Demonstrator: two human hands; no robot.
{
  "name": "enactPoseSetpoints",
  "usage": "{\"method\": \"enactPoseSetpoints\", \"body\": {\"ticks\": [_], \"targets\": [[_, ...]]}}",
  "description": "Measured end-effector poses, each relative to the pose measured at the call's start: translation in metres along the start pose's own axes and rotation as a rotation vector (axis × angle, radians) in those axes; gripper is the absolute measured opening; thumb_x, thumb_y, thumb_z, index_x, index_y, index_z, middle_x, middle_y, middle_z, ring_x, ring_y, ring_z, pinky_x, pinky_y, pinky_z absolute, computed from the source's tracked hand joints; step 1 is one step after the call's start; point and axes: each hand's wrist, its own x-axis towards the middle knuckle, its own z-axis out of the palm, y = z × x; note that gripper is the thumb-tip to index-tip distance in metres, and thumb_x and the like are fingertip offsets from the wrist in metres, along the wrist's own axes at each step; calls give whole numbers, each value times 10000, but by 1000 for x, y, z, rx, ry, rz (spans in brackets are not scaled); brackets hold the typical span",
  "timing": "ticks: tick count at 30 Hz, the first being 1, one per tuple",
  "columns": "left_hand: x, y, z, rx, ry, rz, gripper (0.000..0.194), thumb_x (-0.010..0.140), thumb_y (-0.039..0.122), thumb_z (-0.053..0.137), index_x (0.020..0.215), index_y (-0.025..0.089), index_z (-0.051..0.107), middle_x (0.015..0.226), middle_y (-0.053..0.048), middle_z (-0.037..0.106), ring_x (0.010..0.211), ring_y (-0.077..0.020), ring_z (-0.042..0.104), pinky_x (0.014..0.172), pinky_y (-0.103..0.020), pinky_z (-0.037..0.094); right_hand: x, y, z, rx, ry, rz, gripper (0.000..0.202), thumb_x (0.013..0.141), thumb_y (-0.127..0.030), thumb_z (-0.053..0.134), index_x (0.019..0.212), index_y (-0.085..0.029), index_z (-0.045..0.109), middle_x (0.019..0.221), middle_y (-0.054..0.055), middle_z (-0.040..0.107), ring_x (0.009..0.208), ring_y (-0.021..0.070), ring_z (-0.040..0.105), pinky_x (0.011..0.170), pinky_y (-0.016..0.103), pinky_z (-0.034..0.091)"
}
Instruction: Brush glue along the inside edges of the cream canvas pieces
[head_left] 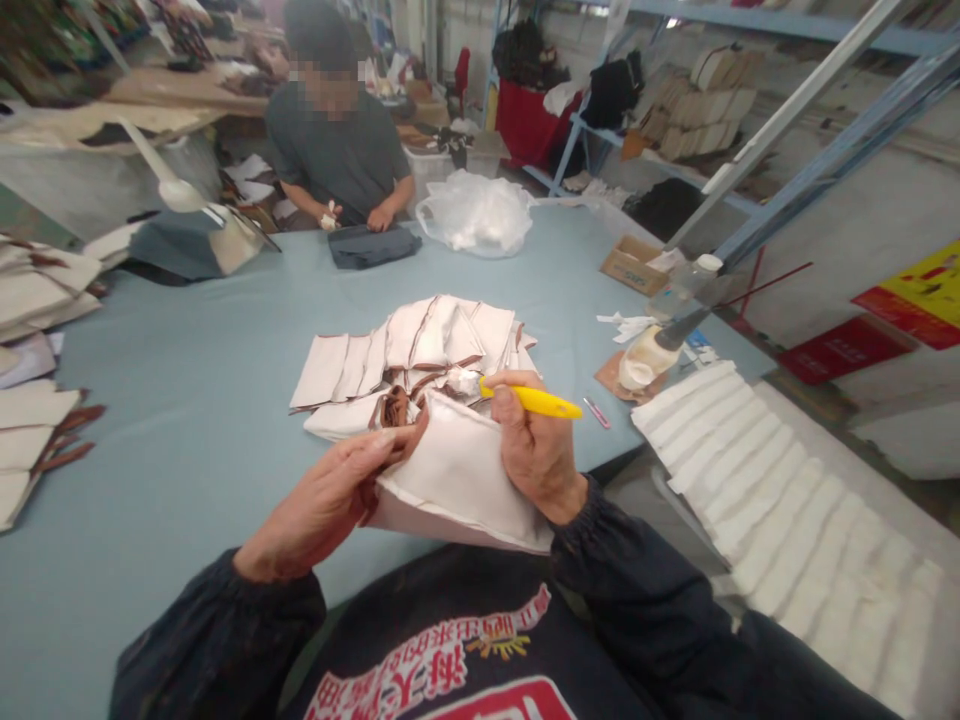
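My left hand (319, 505) grips the brown-edged left side of a cream sewn pouch-like piece (454, 455), its thumb lying along the edge. In my right hand (536, 445) is a yellow-handled brush (551, 402), pinched between thumb and fingers. White matter covers the brush's tip, which sits just beyond the piece's upper edge. The lower fingers of that hand rest against the piece's right side. Right behind lies an overlapping pile of similar cream pieces (424, 335) with brown edges. Whether the brush touches the piece, I cannot tell.
A person (337, 150) across the blue-green table (225, 330) handles dark fabric (373, 245). To the right stand a glue container (646, 362), a clear bottle (690, 283) and a small cardboard box (634, 265). White strips (795, 510) lie at lower right; more cream pieces (34, 430) are left.
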Motion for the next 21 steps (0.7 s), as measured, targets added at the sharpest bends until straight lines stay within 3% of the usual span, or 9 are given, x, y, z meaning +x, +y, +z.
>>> {"method": "enactPoseSetpoints", "body": {"ticks": [3, 6, 12, 16, 21], "targets": [[1, -5, -18, 166, -20, 116, 403, 866, 556, 690, 864, 165, 785, 705, -28, 643, 625, -135, 526, 564, -230, 460, 14, 2, -7, 9, 51, 67, 245, 1058, -345, 440, 1020, -197, 632, 742, -20, 616, 613, 126, 557, 624, 285, 473], [0, -10, -26, 326, -114, 154, 339, 858, 512, 711, 815, 178, 753, 773, -47, 700, 730, -179, 606, 687, -275, 527, 22, 3, -9, -32, 103, 84, 256, 1056, -350, 443, 992, -194, 635, 677, -40, 576, 596, 123, 552, 610, 282, 449], [-7, -15, -24, 552, -231, 276, 274, 959, 381, 565, 851, 178, 713, 762, -31, 696, 701, -166, 589, 640, -250, 490, 21, 11, 11, -51, 27, 123, 237, 1043, -343, 467, 1013, -188, 643, 657, -46, 584, 602, 122, 578, 624, 279, 452], [-13, -14, -26, 655, -238, 310, 200, 957, 278, 524, 935, 190, 703, 843, -38, 719, 741, -170, 637, 671, -244, 502, 18, 22, 25, -29, -13, 152, 242, 1037, -339, 467, 1019, -177, 646, 653, -49, 580, 580, 109, 563, 610, 269, 449], [-9, -20, -25, 751, -222, 355, 227, 948, 240, 469, 831, 198, 658, 797, -36, 704, 725, -171, 653, 668, -249, 510, 14, 14, 24, 188, 17, 257, 261, 1025, -381, 486, 965, -180, 641, 589, -61, 556, 488, 87, 505, 485, 225, 416]]}}
